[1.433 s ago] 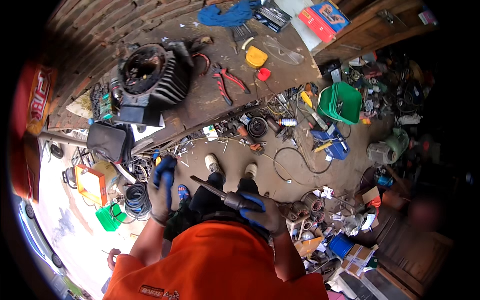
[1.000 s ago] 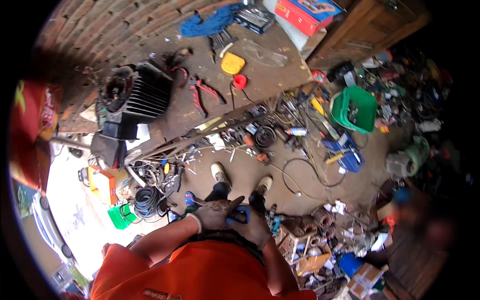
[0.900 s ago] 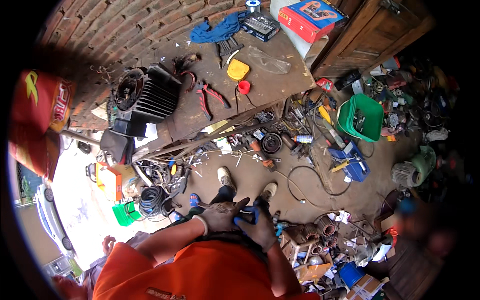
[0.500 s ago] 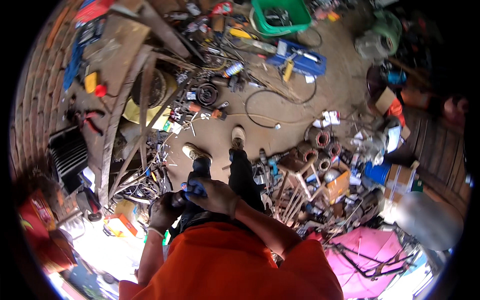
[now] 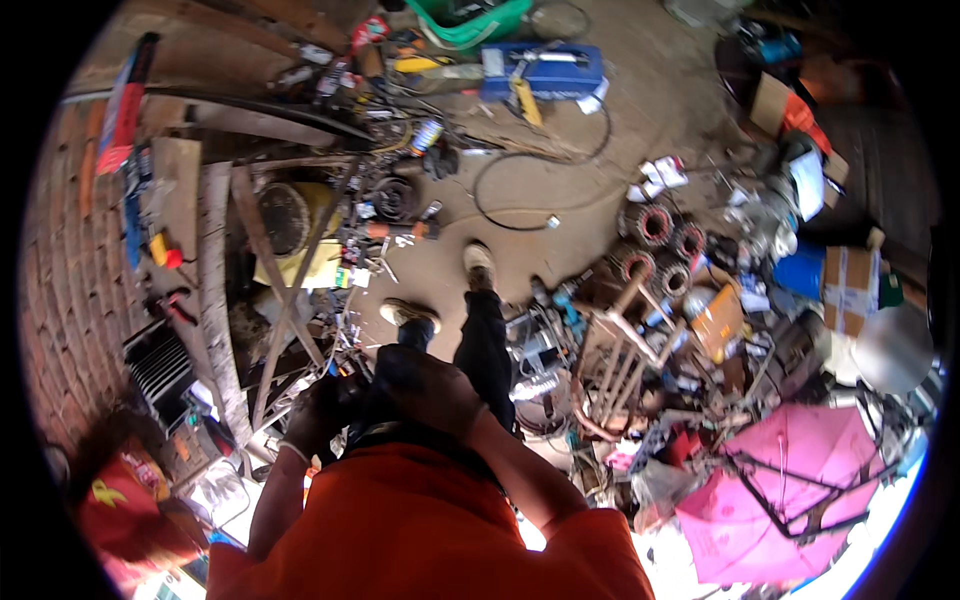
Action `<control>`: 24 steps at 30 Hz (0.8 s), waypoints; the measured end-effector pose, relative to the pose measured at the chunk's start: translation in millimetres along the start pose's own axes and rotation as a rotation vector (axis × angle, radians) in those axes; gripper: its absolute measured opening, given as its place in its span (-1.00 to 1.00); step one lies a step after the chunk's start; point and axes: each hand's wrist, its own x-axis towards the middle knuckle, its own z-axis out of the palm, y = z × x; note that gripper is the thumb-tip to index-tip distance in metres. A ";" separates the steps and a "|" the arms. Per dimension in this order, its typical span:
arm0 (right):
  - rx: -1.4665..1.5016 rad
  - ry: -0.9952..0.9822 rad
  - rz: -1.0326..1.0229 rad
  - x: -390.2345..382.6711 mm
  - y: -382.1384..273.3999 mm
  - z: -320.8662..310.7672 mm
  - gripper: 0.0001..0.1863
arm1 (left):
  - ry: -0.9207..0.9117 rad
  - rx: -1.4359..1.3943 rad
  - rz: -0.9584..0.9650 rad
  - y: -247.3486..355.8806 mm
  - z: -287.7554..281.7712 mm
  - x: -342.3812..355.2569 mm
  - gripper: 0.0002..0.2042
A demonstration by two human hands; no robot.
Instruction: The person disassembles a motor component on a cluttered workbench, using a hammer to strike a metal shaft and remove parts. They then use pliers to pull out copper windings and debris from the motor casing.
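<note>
Both my gloved hands are together in front of my waist, in deep shadow. My left hand (image 5: pixel 318 412) is closed round a dark, rounded object (image 5: pixel 352 388), whose kind I cannot make out. My right hand (image 5: pixel 438 392) is closed just to the right of it, its fingers reaching toward that object. Something dark blue (image 5: pixel 397 366) shows at the right hand's fingertips; shadow hides whether it is a separate thing. Below the hands are my dark trousers and two light shoes (image 5: pixel 478 258) on the concrete floor.
Leaning wooden boards (image 5: pixel 215 290) and a black finned box (image 5: pixel 160 370) stand at left. A blue case (image 5: pixel 542 72) and black cable (image 5: pixel 480 195) lie ahead. At right are motor stators (image 5: pixel 655 225), a wooden stool frame (image 5: pixel 630 350) and a pink umbrella (image 5: pixel 790 470).
The view has turned, so the surroundings sit differently in the picture. My hands stay together at the waist but look darker, and the blue thing at the right fingers is less distinct.
</note>
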 end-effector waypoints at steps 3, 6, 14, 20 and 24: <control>0.042 0.056 0.034 -6.6 0.2 -20.5 -0.60 | -0.015 0.026 0.044 -1.8 1.6 1.9 -0.65; 0.059 0.071 0.059 -10.3 9.9 -36.6 -0.63 | -0.031 0.078 -0.049 26.8 -12.4 -6.0 -0.63; 0.093 0.062 0.110 -6.8 36.7 -58.0 -0.64 | 0.073 0.005 -0.048 13.5 -3.1 -23.6 -0.56; -0.034 -0.097 0.156 18.1 7.5 -58.4 -0.62 | 0.177 -0.114 -0.091 11.5 8.5 -33.7 -0.59; -0.105 -0.195 0.089 28.1 15.5 -47.5 -0.57 | 0.176 -0.143 -0.148 7.5 17.9 -42.6 -0.58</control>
